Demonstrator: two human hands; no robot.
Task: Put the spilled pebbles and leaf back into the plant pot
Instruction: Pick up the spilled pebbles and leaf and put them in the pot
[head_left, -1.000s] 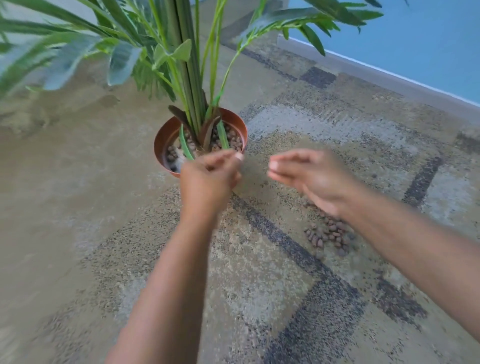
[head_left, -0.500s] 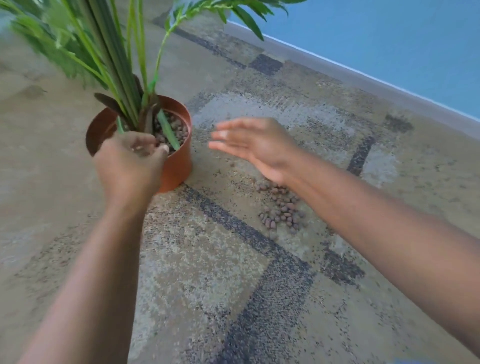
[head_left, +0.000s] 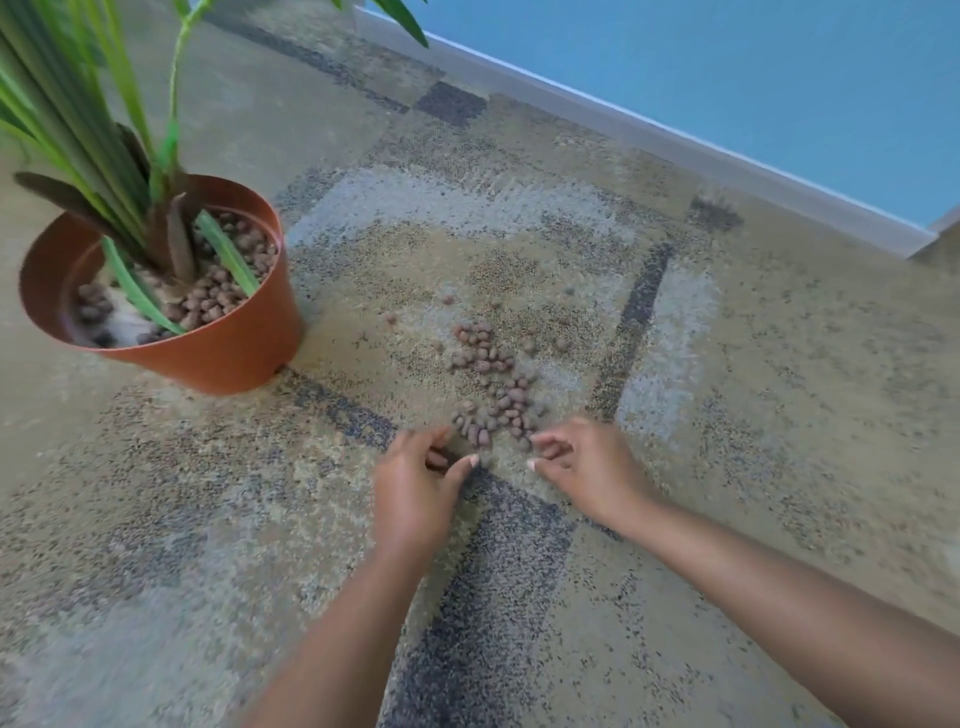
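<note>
A terracotta plant pot (head_left: 234, 358) stands on the carpet at the left, with a green palm-like plant (head_left: 98, 156) and brown pebbles inside it. Spilled brown pebbles (head_left: 491, 382) lie in a loose heap on the carpet to the right of the pot. My left hand (head_left: 415, 483) and my right hand (head_left: 587, 467) are down on the carpet at the near end of the heap, one on each side. Their fingers are loosely curved toward the pebbles, and neither visibly holds any. I see no loose leaf on the carpet.
The patterned beige and grey carpet (head_left: 753, 415) spreads all around. A grey baseboard (head_left: 675, 140) and a blue wall (head_left: 753, 67) run along the back right. Plant fronds hang over the upper left.
Both hands have dropped from beside the pot's rim down to the near end of the pebble heap. The view has swung right, so the pot now sits further left.
</note>
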